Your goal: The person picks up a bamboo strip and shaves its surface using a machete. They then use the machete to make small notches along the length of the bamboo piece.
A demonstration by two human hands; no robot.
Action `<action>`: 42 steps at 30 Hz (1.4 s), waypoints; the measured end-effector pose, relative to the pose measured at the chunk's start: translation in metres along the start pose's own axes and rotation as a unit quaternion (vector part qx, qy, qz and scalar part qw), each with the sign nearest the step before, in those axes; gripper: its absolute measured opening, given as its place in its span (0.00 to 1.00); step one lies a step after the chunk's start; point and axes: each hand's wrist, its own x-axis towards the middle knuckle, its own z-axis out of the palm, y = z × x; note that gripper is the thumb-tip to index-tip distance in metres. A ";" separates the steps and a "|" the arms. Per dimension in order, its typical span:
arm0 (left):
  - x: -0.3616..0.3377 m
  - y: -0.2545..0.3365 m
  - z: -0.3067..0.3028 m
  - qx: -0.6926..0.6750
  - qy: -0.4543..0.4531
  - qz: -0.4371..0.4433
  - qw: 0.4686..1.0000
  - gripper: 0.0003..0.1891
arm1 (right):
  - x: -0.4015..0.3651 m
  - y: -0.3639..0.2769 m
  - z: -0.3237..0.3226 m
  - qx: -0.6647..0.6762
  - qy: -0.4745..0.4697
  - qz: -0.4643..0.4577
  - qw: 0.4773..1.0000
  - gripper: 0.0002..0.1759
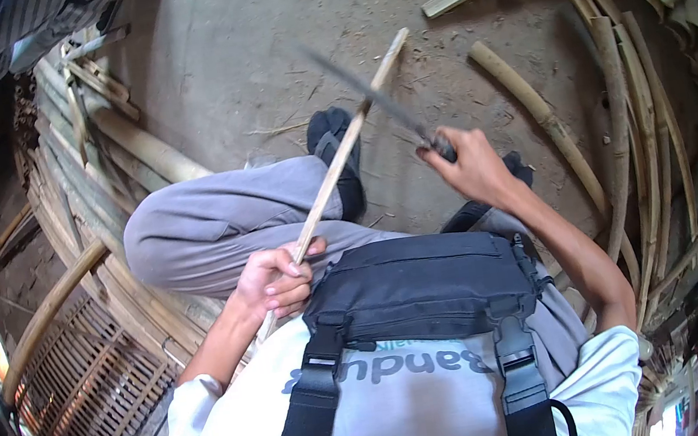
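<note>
My left hand (276,282) is closed around the lower part of a pale bamboo strip (329,184), which slants up and away to the right past my bent leg. In my right hand (473,166) is the dark handle of a long knife (392,108), its thin blade pointing up and to the left. The blade overlaps the strip a little below its far end, where a dark spot shows on the bamboo. Motion blurs the blade's tip.
Bamboo poles (141,144) lie piled on the left, above a woven slatted bamboo panel (94,388). More split lengths (641,126) stack up on the right, with a single bamboo piece (543,117) nearer me. Small chips dot the concrete floor (238,47).
</note>
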 end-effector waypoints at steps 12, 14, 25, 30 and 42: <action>0.027 0.017 0.015 -0.060 -0.212 0.050 0.974 0.07 | -0.007 -0.028 0.000 -0.039 0.011 -0.187 0.981 0.11; 0.046 0.032 0.023 -0.005 -0.190 0.081 0.978 0.06 | 0.003 -0.034 -0.011 -0.040 0.007 -0.147 0.988 0.12; 0.058 0.029 -0.003 0.201 0.014 0.044 0.978 0.20 | 0.021 -0.005 -0.015 -0.072 0.050 -0.082 0.993 0.14; 0.068 0.012 0.032 0.205 0.021 0.116 0.972 0.33 | 0.028 -0.004 -0.011 -0.067 0.057 -0.066 0.994 0.15; 0.013 -0.014 0.020 0.305 -0.022 0.205 0.930 0.52 | 0.034 -0.003 -0.020 -0.062 0.086 -0.046 0.993 0.16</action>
